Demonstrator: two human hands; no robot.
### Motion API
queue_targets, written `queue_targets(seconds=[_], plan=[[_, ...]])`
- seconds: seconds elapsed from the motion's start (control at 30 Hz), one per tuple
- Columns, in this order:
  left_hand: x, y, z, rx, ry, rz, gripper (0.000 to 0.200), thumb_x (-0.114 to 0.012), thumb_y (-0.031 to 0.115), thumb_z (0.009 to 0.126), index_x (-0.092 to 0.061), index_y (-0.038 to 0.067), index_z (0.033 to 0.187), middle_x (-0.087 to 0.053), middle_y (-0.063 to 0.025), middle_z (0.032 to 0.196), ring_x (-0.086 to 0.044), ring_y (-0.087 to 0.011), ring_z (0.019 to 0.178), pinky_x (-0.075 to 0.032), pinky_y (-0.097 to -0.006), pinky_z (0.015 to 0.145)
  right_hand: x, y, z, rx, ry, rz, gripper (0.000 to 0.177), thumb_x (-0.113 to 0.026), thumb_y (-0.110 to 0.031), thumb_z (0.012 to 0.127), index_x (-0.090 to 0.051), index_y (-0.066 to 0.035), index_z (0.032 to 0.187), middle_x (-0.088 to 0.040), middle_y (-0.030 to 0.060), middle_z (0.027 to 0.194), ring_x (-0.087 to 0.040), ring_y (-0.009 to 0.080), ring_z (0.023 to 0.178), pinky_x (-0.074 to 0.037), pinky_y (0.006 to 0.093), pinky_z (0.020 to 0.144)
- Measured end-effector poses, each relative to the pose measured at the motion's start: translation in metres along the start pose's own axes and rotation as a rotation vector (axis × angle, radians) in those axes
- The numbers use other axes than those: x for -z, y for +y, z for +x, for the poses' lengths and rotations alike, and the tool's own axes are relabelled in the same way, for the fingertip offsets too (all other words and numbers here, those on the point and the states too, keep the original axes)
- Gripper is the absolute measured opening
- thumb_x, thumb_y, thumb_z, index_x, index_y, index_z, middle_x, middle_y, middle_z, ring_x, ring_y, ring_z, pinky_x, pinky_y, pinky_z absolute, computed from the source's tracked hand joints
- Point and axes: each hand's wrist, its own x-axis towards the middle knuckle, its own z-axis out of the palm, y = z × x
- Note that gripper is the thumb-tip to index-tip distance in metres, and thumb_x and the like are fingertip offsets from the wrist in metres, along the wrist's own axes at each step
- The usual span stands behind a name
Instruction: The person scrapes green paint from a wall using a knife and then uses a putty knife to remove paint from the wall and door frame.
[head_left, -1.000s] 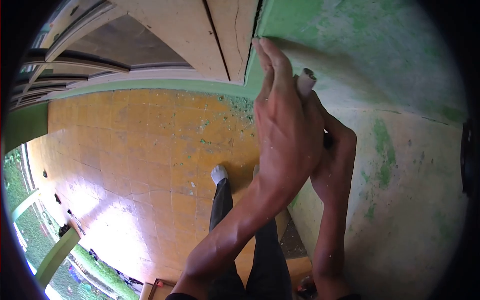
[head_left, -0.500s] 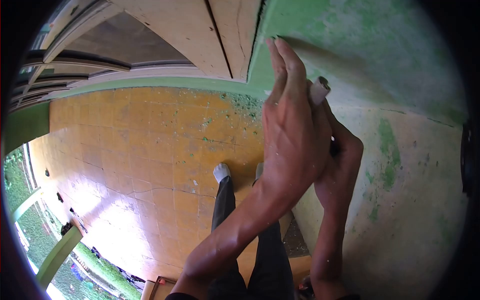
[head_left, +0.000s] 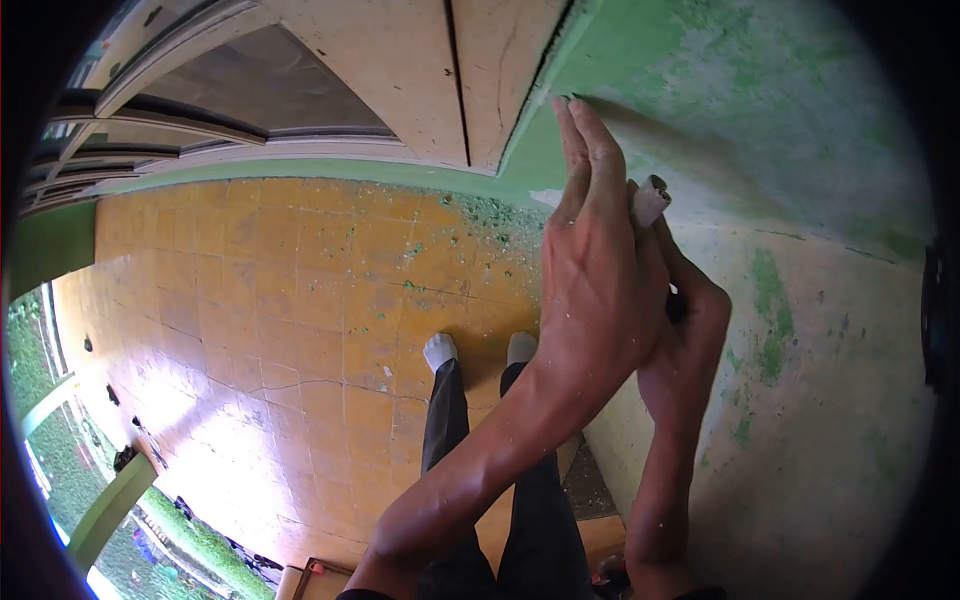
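My left hand [head_left: 600, 260] is in front of the green wall [head_left: 700, 90], its back toward me and its visible fingers stretched upward, held together, tips close to the wall. Just right of those fingers, the hollow end of a greyish tube-like piece [head_left: 650, 202] sticks out from between my two hands. My right hand [head_left: 695, 320] is bent behind and against my left hand, closed around the lower part of the piece. Most of its fingers are hidden by my left hand.
Green paint flakes lie on the orange tiled floor [head_left: 300, 290] along the wall base. A wooden panelled frame [head_left: 440, 70] meets the wall at upper left. My feet [head_left: 440, 350] stand below my hands. Patchy pale wall [head_left: 830, 400] is at right.
Both hands and the tube-like piece sit slightly lower and further right in view. The corner of the wooden frame has also shifted a little right. The grip looks the same.
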Motion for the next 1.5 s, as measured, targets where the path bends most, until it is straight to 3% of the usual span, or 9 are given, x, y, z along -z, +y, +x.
queue_targets(seconds=[0.1, 0.2, 0.4, 0.6, 0.7, 0.8, 1.0, 1.33, 1.5], plan=[[-0.006, 0.001, -0.004, 0.044, -0.009, -0.007, 0.065, -0.047, -0.005, 0.09, -0.016, -0.016, 0.146, -0.024, -0.0466, 0.144, -0.047, -0.057, 0.119, -0.049, -0.0498, 0.088, 0.005, 0.008, -0.004, -0.003, -0.057, 0.006, 0.048, -0.061, -0.009, 0.09, -0.054, 0.004, 0.136, -0.064, 0.0001, 0.093, -0.046, 0.0038, 0.075, -0.039, 0.0203, 0.063], [-0.012, -0.002, -0.003, -0.146, 0.173, 0.066, 0.054, -0.044, -0.001, 0.093, -0.028, -0.019, 0.142, -0.052, -0.0422, 0.123, -0.063, -0.0479, 0.092, -0.049, -0.045, 0.085, 0.003, 0.004, -0.004, 0.004, 0.002, 0.029, 0.048, -0.061, -0.009, 0.09, -0.054, 0.004, 0.136, -0.065, 0.0006, 0.095, -0.048, 0.0042, 0.078, -0.04, 0.0201, 0.065], [-0.004, 0.018, -0.005, 0.225, -0.021, -0.062, 0.057, -0.044, 0.0, 0.093, -0.025, -0.017, 0.144, -0.05, -0.0442, 0.124, -0.064, -0.0472, 0.1, -0.049, -0.0439, 0.086, 0.01, 0.007, 0.0, -0.047, -0.058, 0.058, 0.047, -0.061, -0.009, 0.091, -0.054, 0.003, 0.136, -0.067, 0.0043, 0.106, -0.051, 0.0059, 0.083, -0.041, 0.0207, 0.067], [-0.015, -0.012, -0.006, -0.124, 0.179, 0.254, 0.058, -0.044, 0.004, 0.096, -0.023, -0.017, 0.146, -0.062, -0.0371, 0.107, -0.066, -0.0417, 0.087, -0.05, -0.0434, 0.08, 0.006, 0.01, 0.0, 0.004, -0.079, 0.047, 0.04, -0.06, -0.005, 0.092, -0.057, 0.004, 0.131, -0.068, 0.008, 0.091, -0.054, 0.0073, 0.089, -0.047, 0.0245, 0.078], [-0.011, -0.005, -0.005, -0.119, 0.132, 0.179, 0.057, -0.043, 0.004, 0.096, -0.022, -0.018, 0.145, -0.06, -0.0378, 0.112, -0.066, -0.042, 0.094, -0.05, -0.0428, 0.083, 0.011, 0.004, 0.002, -0.104, -0.075, 0.093, 0.041, -0.061, -0.006, 0.091, -0.058, 0.004, 0.13, -0.07, 0.0101, 0.093, -0.055, 0.0077, 0.089, -0.048, 0.0253, 0.077], [-0.001, 0.013, 0.0, 0.423, -0.037, -0.085, 0.057, -0.043, 0.003, 0.095, -0.022, -0.02, 0.143, -0.047, -0.0435, 0.131, -0.062, -0.0451, 0.109, -0.049, -0.0431, 0.09, -0.001, 0.011, 0.012, -0.025, -0.142, 0.004, 0.04, -0.06, -0.006, 0.092, -0.058, 0.003, 0.131, -0.071, 0.0097, 0.096, -0.057, 0.0081, 0.089, -0.049, 0.0261, 0.078], [-0.004, -0.005, -0.001, -0.056, 0.012, 0.024, 0.067, -0.048, -0.002, 0.092, -0.013, -0.012, 0.149, -0.018, -0.0462, 0.147, -0.058, -0.0544, 0.105, -0.053, -0.0457, 0.076, 0.007, 0.018, 0.005, 0.039, -0.066, 0.105, 0.042, -0.06, -0.005, 0.092, -0.056, 0.005, 0.132, -0.071, 0.013, 0.108, -0.058, 0.0097, 0.094, -0.049, 0.0263, 0.082], [0.002, 0.007, 0.002, 0.146, 0.006, 0.036, 0.069, -0.047, -0.003, 0.091, -0.011, -0.013, 0.149, -0.018, -0.0477, 0.146, -0.055, -0.0573, 0.111, -0.053, -0.0472, 0.08, 0.006, 0.006, 0.009, -0.058, -0.148, 0.071, 0.042, -0.062, -0.005, 0.091, -0.058, 0.005, 0.131, -0.067, 0.0037, 0.098, -0.054, 0.0056, 0.086, -0.045, 0.0206, 0.074], [0.002, -0.001, 0.0, -0.129, 0.06, 0.087, 0.068, -0.048, -0.003, 0.09, -0.014, -0.014, 0.148, -0.018, -0.0481, 0.145, -0.048, -0.0594, 0.117, -0.052, -0.0484, 0.083, 0.005, 0.002, 0.005, -0.084, -0.096, 0.112, 0.04, -0.06, -0.006, 0.094, -0.057, 0.005, 0.132, -0.069, 0.0102, 0.109, -0.059, 0.0104, 0.098, -0.048, 0.0246, 0.085]])
